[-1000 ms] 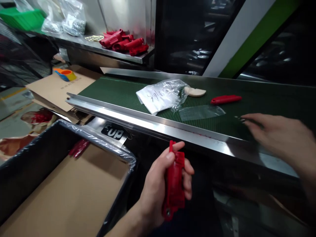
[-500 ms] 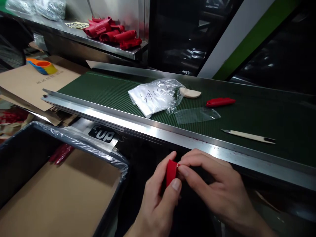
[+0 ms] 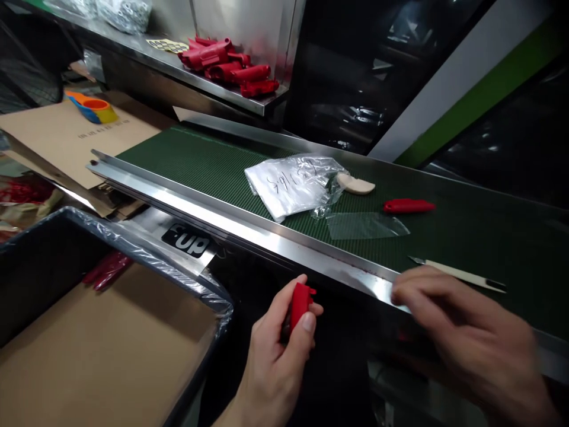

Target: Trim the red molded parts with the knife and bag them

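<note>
My left hand (image 3: 280,344) grips a small red plastic part (image 3: 300,305) between thumb and fingers, in front of the conveyor. Little prongs stick out from the part's right side. Over the conveyor's metal edge is my right hand (image 3: 462,323), blurred, its fingers curled in a pinch; whatever they hold, if anything, is hidden. Just beyond it on the green belt lies a craft knife (image 3: 462,274) with a pale handle, blade pointing left. Farther back rests a longer red plastic piece (image 3: 409,206), apart from both hands.
On the belt (image 3: 213,160) are a marked plastic bag (image 3: 288,184), a clear sleeve (image 3: 367,226) and a beige half-round piece (image 3: 357,184). A plastic-lined bin (image 3: 222,305) stands at lower left. Red parts (image 3: 226,62) are heaped on the metal shelf; a tape roll (image 3: 95,110) lies on cardboard.
My right hand has left the small red part and moved right, to the conveyor edge near the knife. My left hand keeps the part, now turned slightly. The view has shifted a little.
</note>
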### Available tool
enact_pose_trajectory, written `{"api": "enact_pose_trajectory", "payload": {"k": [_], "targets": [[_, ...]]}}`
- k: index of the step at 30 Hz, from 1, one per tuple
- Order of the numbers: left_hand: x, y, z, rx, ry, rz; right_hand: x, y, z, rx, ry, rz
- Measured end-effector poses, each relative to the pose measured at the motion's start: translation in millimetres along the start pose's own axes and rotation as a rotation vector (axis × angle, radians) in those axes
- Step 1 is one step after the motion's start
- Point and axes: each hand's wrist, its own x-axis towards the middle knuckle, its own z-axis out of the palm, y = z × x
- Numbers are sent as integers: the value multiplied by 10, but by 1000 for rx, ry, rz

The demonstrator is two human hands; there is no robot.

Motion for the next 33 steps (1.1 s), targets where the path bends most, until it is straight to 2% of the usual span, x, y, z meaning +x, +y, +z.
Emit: {"api": "enact_pose_trajectory", "payload": {"k": [3, 5, 8, 11, 15, 18, 21, 24, 29, 31, 33], "targets": [[24, -16, -31, -71, 53, -70, 185, 182, -65, -161, -244, -119], [38, -24, -66, -82, 114, -100, 405, 351, -45, -329, -298, -79], [53, -37, -127, -77, 190, -100, 770, 588, 89, -501, -359, 21], [54, -53, -161, -83, 218, -96, 1015, 745, 281, -539, -424, 30], [25, -80, -130, -76, 175, -113, 1090, 862, 440, -509, -458, 10], [-10, -86, -74, -68, 125, -135, 1064, 894, 432, -467, -411, -2], [-26, -42, -1, -104, 119, -114, 1006, 791, 339, -394, -333, -22], [-6, 80, 102, -221, 88, -90, 855, 502, 224, -275, -294, -67], [44, 286, 251, -231, -34, 19, 361, -113, 169, -59, -285, -129], [21, 296, 262, -181, -82, 57, 153, -278, 206, 28, -307, -157], [-29, 257, 246, -128, -107, 48, -27, -360, 259, 87, -259, -151]]}}
